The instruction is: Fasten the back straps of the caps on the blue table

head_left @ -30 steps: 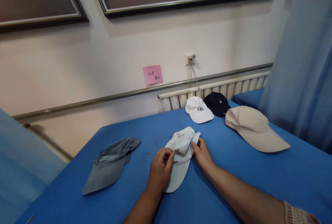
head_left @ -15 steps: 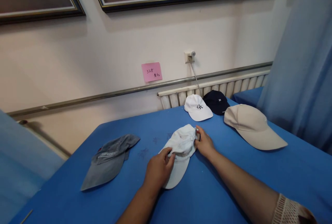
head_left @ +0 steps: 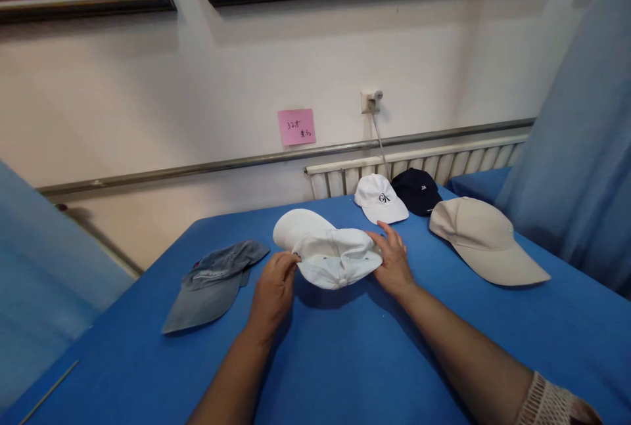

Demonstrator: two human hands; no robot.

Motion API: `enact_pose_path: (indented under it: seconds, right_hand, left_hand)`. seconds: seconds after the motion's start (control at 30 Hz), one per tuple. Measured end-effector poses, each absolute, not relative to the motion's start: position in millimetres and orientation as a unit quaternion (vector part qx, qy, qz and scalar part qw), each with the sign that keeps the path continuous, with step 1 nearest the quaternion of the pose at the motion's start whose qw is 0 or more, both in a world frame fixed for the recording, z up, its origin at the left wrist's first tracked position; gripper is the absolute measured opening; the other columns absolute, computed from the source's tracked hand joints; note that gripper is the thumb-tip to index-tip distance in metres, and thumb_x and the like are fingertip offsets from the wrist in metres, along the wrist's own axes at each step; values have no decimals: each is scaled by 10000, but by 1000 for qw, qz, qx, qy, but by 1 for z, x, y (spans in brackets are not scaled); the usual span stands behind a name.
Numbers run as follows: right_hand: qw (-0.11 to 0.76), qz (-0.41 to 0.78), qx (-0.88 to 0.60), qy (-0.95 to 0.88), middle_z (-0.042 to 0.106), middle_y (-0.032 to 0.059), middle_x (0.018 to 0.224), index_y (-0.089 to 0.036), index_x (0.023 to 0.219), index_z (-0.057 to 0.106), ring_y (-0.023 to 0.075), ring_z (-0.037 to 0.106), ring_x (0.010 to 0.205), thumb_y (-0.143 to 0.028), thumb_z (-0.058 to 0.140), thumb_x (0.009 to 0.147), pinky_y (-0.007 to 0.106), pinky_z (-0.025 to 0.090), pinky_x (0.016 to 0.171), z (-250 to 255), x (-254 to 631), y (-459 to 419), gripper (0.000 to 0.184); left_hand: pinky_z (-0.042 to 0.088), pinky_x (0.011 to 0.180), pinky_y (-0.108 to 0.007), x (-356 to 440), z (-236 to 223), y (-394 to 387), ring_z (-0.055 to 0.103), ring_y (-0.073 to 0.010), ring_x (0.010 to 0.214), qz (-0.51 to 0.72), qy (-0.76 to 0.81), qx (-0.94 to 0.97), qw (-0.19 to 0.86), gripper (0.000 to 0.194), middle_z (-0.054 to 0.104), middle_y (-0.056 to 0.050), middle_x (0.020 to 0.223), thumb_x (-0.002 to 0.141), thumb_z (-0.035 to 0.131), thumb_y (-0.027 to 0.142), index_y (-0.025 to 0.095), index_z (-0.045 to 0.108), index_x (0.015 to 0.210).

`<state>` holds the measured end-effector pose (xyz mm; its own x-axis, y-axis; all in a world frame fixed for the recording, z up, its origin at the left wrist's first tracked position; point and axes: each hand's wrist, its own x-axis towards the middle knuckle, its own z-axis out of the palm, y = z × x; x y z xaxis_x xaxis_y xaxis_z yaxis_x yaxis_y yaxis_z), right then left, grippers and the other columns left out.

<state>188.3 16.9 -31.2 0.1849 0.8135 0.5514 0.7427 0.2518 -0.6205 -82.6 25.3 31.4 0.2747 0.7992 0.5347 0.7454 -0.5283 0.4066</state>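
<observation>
Landmark in the head view: a pink note, a flat paper rectangle with handwriting, on the wall.
Pale cap: soft, creased cloth, raised over the bench below the pink note; rounded crown toward the person, curved brim angled away.
Left hand: its grip clamped on the pale cap's edge by the brim, thumb against fingers.
Right hand: its grip clamped on the crown's other side, fingers curved along the cloth.
Gray cap: faded, washed-looking fabric, crown slumped, below and left of the note.
White cap: smooth, domed, dark lettering, below and right of the note.
Navy cap: dark, rounded, small pale mark, farther right of the note.
Beige cap: plain, full crown with a long arched brim, farthest right of the note.
Bench: smooth blue covering, below the note.
Radiator: ribbed, pale, below and right of the note.
</observation>
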Motion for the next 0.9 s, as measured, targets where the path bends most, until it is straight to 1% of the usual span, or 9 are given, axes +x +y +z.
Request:
enact_pose_path:
  seconds: [0.07,0.17,0.27,0.37,0.5,0.6,0.73,0.8,0.9]
  right_hand:
    - [451,59,-574,-681,475,72,1392,-259,1081,652,300,387,1310,-150,581,746,475,289,1062,-29,185,13,359]
    - [447,135,-535,-704,628,67,1161,-231,925,650,240,556,1103,-159,541,778,395,393,969,-30,180,10,196]
    - [460,178,-534,-687,655,48,956,-223,901,619,201,609,888,-231,504,846,315,453,821,-28,173,6,127]
    - [458,180,-544,-680,642,36,879,-223,921,592,196,604,830,-285,505,868,294,448,767,-24,167,-1,120]
    - [429,195,-541,-697,659,54,994,-221,1035,566,209,608,917,-275,505,872,311,436,826,-23,160,-9,182]
    - [387,208,-555,-706,635,91,1124,-210,1169,538,230,596,1003,-286,523,869,334,426,881,-26,156,-10,309]
    - [387,211,-545,-714,573,117,1236,-199,1268,506,234,560,1105,-310,520,879,348,417,953,-30,156,-8,404]
    - [427,212,-515,-712,554,116,1278,-201,1270,520,229,535,1155,-352,487,906,351,409,986,-31,158,-6,395]
    - [491,234,-496,-676,615,103,1211,-196,1199,592,222,559,1125,-396,375,956,356,419,986,-33,163,-1,382]
  left_hand:
    - [473,902,-342,-87,28,31,614,-218,995,391,504,769,42,287,670,-75,1035,913,403,323,203,655,980]
    - [479,883,-331,-90,20,37,625,-213,958,418,534,733,50,296,676,-70,996,907,413,336,193,662,983]
    - [489,834,-305,-91,14,40,634,-204,898,418,548,723,53,296,684,-60,940,899,423,343,194,675,941]
    - [490,840,-305,-90,14,42,639,-206,899,430,557,709,47,300,695,-60,933,894,433,358,193,681,923]
    - [467,950,-336,-83,14,44,628,-213,1052,423,551,710,111,337,692,-61,1110,904,412,350,203,659,1081]
    - [427,1027,-364,-74,5,44,562,-220,1198,368,532,742,176,417,612,-86,1291,900,418,309,187,552,1275]
    - [395,1056,-392,-71,-6,43,502,-242,1264,350,547,747,143,503,529,-146,1375,846,495,256,137,472,1334]
    - [452,968,-375,-73,-3,40,577,-242,1155,360,582,718,125,463,587,-153,1287,839,510,279,130,507,1278]
    - [480,735,-317,-78,13,32,652,-215,821,340,637,681,120,324,694,-90,922,873,476,399,148,624,1014]
